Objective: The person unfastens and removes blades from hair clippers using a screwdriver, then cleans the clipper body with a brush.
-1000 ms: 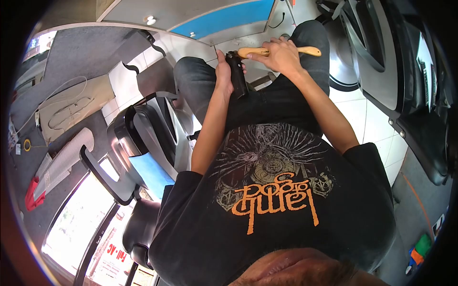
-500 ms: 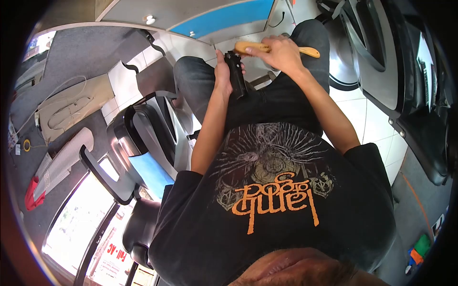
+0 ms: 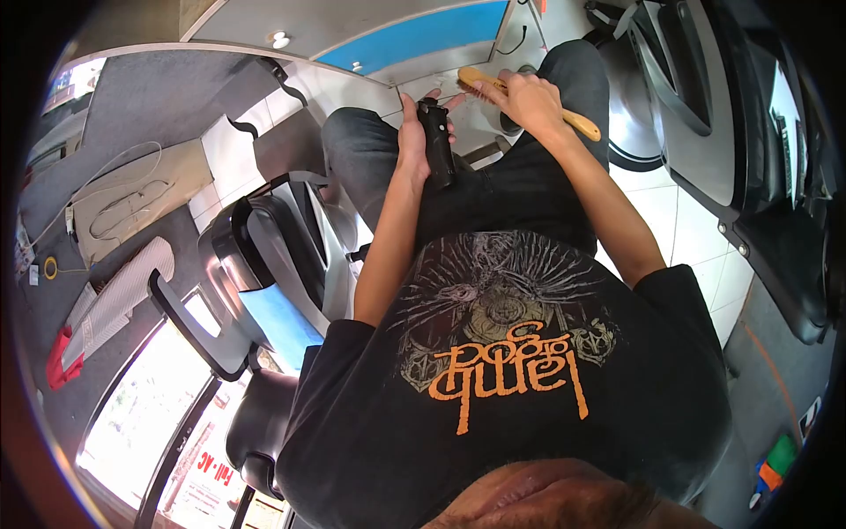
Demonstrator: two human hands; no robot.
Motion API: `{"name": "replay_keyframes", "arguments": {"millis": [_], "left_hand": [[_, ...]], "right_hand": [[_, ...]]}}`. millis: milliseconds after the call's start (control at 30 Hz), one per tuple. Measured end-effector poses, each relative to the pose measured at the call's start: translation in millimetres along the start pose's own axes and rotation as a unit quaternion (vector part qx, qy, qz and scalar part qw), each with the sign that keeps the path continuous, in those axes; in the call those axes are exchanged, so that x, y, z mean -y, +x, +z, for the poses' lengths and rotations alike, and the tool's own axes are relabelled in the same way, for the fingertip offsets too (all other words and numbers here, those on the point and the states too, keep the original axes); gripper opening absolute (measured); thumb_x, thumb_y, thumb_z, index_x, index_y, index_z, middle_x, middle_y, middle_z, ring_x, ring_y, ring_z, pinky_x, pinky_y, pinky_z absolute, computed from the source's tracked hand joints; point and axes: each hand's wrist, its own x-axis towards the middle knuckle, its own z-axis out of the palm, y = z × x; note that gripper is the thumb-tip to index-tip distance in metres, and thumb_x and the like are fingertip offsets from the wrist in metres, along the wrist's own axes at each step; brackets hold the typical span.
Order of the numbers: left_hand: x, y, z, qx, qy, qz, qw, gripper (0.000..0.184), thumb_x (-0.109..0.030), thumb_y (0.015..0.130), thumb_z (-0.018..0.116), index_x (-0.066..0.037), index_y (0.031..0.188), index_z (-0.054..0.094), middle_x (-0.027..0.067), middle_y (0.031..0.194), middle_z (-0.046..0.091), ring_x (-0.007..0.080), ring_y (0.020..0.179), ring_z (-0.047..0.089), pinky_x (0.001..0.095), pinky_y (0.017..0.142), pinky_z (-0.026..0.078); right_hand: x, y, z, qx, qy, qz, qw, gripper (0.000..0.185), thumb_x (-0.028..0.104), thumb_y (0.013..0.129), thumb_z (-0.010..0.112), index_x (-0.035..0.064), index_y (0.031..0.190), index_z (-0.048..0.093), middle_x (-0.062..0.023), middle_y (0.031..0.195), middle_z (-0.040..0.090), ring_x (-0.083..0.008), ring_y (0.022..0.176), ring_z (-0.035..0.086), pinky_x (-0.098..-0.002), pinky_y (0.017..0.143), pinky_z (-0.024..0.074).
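A black handheld device, which looks like a hair clipper (image 3: 437, 145), lies upright along the palm of my left hand (image 3: 412, 137). Some of that hand's fingers show behind it and one points out to the right. My right hand (image 3: 531, 104) is closed around a wooden-backed brush (image 3: 582, 124). The brush's head, with dark bristles facing down and left, is to the right of the device, apart from it. Both hands are above my lap, between my knees.
A grey cabinet with a blue drawer front (image 3: 414, 40) stands ahead. Black salon-style chairs are on the left (image 3: 286, 231) and right (image 3: 709, 115). A blue cloth (image 3: 280, 326) hangs at the left chair. Cardboard with a cable (image 3: 141, 189) lies on the far left floor.
The brush has moved away from the top of the device, to the right, and tilted so its handle points lower. A finger of my left hand now stretches out.
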Motion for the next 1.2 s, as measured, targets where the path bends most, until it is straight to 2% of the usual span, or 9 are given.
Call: {"name": "replay_keyframes", "arguments": {"millis": [67,167,200,300,400,567,600,700,1200], "left_hand": [[1,-4,1,-0.005,0.013,0.001,1.000,0.082,-0.070,0.111,0.024,-0.002,0.147,0.053,0.0160,0.115,0.071,0.0178,0.073,0.059,0.0312,0.058,0.052],[7,10,-14,-0.022,0.057,-0.054,0.997,0.084,-0.072,0.110,0.023,-0.003,0.149,0.052,0.0202,0.123,0.074,0.0178,0.067,0.063,0.0321,0.056,0.054],[7,5,-5,-0.013,0.019,-0.030,0.999,0.086,-0.074,0.109,0.023,-0.002,0.136,0.060,0.0175,0.109,0.075,0.0176,0.066,0.063,0.0318,0.056,0.055],[4,2,-6,0.052,0.007,-0.026,0.998,0.085,-0.075,0.109,0.024,-0.002,0.130,0.062,0.0146,0.099,0.073,0.0177,0.065,0.063,0.0317,0.057,0.056],[7,3,-13,-0.039,0.068,-0.041,0.996,0.087,-0.075,0.108,0.025,-0.001,0.136,0.060,0.0139,0.098,0.072,0.0174,0.065,0.063,0.0321,0.057,0.057],[5,-3,-5,0.016,0.060,-0.017,0.998,0.087,-0.076,0.107,0.029,-0.003,0.147,0.053,0.0103,0.093,0.067,0.0172,0.068,0.065,0.0330,0.055,0.056],[2,-4,-2,0.027,0.060,0.001,0.998,0.088,-0.076,0.107,0.029,-0.002,0.150,0.051,0.0110,0.092,0.066,0.0174,0.067,0.066,0.0337,0.054,0.058],[-1,-10,-6,-0.014,0.101,-0.024,0.994,0.088,-0.076,0.107,0.029,-0.004,0.152,0.049,0.0095,0.093,0.064,0.0177,0.068,0.066,0.0339,0.055,0.058],[-3,-9,4,-0.015,0.110,0.004,0.994,0.087,-0.075,0.108,0.028,-0.005,0.155,0.048,0.0080,0.093,0.060,0.0175,0.066,0.066,0.0335,0.055,0.059]], "right_hand": [[13,-6,-16,0.016,0.094,-0.012,0.995,0.067,0.071,0.099,0.059,0.0074,0.098,0.080,-0.0177,0.082,0.077,-0.0408,0.083,0.077,-0.0515,0.078,0.0602],[14,-6,1,-0.007,0.032,-0.066,0.997,0.063,0.068,0.100,0.060,0.0077,0.098,0.078,-0.0166,0.083,0.078,-0.0407,0.083,0.076,-0.0505,0.077,0.0597],[12,-3,0,0.009,0.013,-0.029,0.999,0.062,0.068,0.100,0.060,0.0091,0.102,0.079,-0.0178,0.085,0.078,-0.0411,0.085,0.076,-0.0502,0.078,0.0598],[3,4,-8,0.028,-0.001,0.008,1.000,0.061,0.068,0.099,0.060,0.0105,0.104,0.079,-0.0187,0.085,0.077,-0.0420,0.085,0.075,-0.0505,0.078,0.0596],[13,-5,-5,0.016,0.044,-0.047,0.998,0.063,0.070,0.098,0.061,0.0099,0.103,0.080,-0.0185,0.083,0.077,-0.0406,0.085,0.076,-0.0506,0.078,0.0595],[2,3,-4,0.062,0.008,0.027,0.998,0.069,0.076,0.095,0.060,0.0118,0.107,0.082,-0.0185,0.090,0.079,-0.0386,0.092,0.077,-0.0492,0.084,0.0597],[5,-1,-9,-0.008,0.030,0.002,1.000,0.065,0.072,0.096,0.062,0.0096,0.093,0.080,-0.0142,0.076,0.076,-0.0365,0.079,0.077,-0.0467,0.074,0.0594],[21,-12,-35,0.017,0.128,-0.022,0.991,0.065,0.072,0.096,0.063,0.0097,0.091,0.079,-0.0125,0.072,0.075,-0.0359,0.075,0.076,-0.0470,0.071,0.0582],[21,-23,-32,0.060,0.097,-0.037,0.993,0.069,0.076,0.094,0.061,0.0107,0.096,0.082,-0.0130,0.072,0.075,-0.0373,0.078,0.077,-0.0488,0.078,0.0597]]}}
